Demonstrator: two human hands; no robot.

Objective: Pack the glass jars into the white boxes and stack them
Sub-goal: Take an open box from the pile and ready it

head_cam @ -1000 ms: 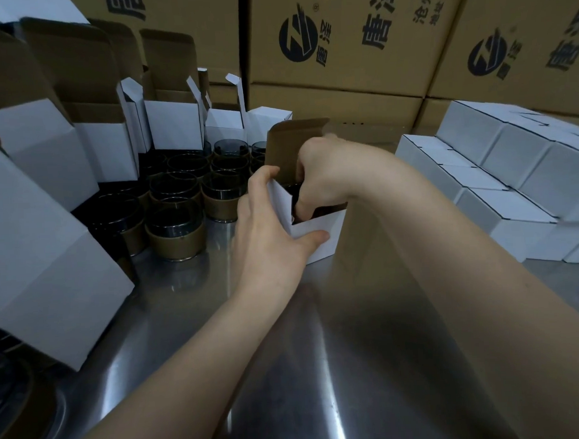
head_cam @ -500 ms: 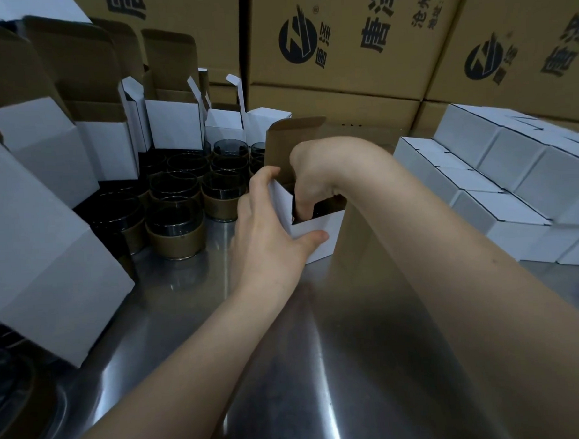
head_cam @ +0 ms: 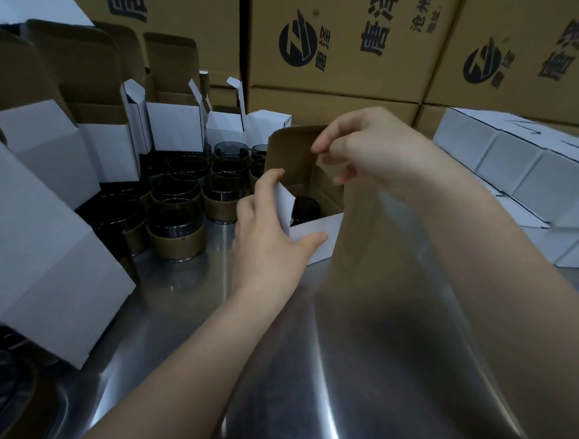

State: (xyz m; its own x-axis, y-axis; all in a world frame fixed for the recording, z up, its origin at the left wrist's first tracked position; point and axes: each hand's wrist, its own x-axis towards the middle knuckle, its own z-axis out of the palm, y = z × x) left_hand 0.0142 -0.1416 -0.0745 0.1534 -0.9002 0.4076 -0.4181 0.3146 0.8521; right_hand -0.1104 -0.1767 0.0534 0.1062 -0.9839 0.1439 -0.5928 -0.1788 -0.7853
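Right hand lifted out of white box, fingers loose, empty — jar seated. Left hand grips box's left wall. Next: fold flaps shut.

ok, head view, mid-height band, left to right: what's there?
Big open white box → cluster of glass jars → left hand → open box being packed, jar inside → right hand → stack of closed white boxes.
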